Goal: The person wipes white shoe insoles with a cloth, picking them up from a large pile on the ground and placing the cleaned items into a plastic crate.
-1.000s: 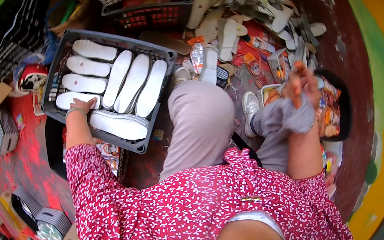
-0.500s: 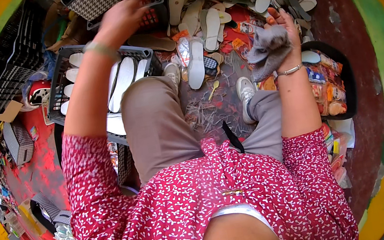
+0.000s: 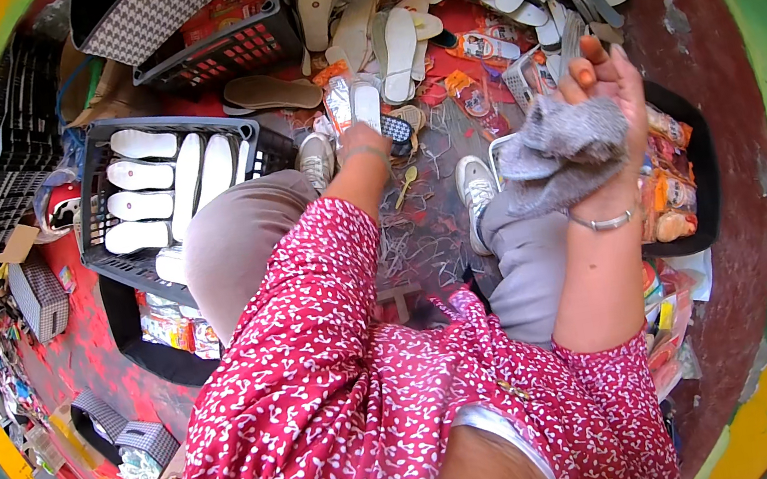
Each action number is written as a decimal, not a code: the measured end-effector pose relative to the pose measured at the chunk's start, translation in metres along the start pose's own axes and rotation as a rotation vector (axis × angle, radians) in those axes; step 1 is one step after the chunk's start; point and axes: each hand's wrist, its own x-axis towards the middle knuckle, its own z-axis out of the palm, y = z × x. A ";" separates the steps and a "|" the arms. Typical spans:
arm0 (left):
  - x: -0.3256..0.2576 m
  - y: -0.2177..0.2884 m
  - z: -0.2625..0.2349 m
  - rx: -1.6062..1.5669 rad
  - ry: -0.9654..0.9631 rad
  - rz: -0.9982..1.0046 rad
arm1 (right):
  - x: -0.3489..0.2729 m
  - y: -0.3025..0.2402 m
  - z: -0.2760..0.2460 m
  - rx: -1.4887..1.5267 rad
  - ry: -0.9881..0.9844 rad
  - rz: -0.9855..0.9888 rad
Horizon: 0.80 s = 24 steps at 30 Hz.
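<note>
My left hand (image 3: 363,141) is down between my feet, closed at the near part of a white insole (image 3: 365,103); its fingertips are partly hidden. Beside it lie a clear packet with an orange top (image 3: 337,103) and a dark checkered piece (image 3: 398,131). Raised at the right, my right hand (image 3: 612,90) holds a fuzzy grey cloth (image 3: 566,148) against its palm. The upper fingers of that hand stick up past the cloth, and their tips look orange.
A dark plastic crate (image 3: 262,138) of white insoles stands left of my knee. Behind it are a houndstooth box (image 3: 165,22) and a black basket (image 3: 221,56) with red packets. Loose insoles (image 3: 398,54) pile up ahead. A black bin (image 3: 707,185) of packets sits at the right.
My left hand has come down from beside the houndstooth box to the insole on the floor. My right hand, still with the grey cloth, has shifted slightly right and nearer.
</note>
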 end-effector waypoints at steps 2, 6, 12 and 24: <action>-0.001 -0.020 0.030 0.045 0.093 -0.010 | 0.000 -0.003 0.006 0.001 0.109 0.000; 0.008 -0.020 0.045 0.090 0.126 -0.011 | -0.004 -0.004 -0.005 0.050 -0.061 0.046; 0.044 -0.014 0.049 0.091 0.124 -0.003 | -0.008 0.000 0.003 0.103 -0.105 0.044; 0.068 -0.025 0.050 -0.093 0.104 -0.087 | -0.009 0.014 0.018 0.078 -0.022 0.094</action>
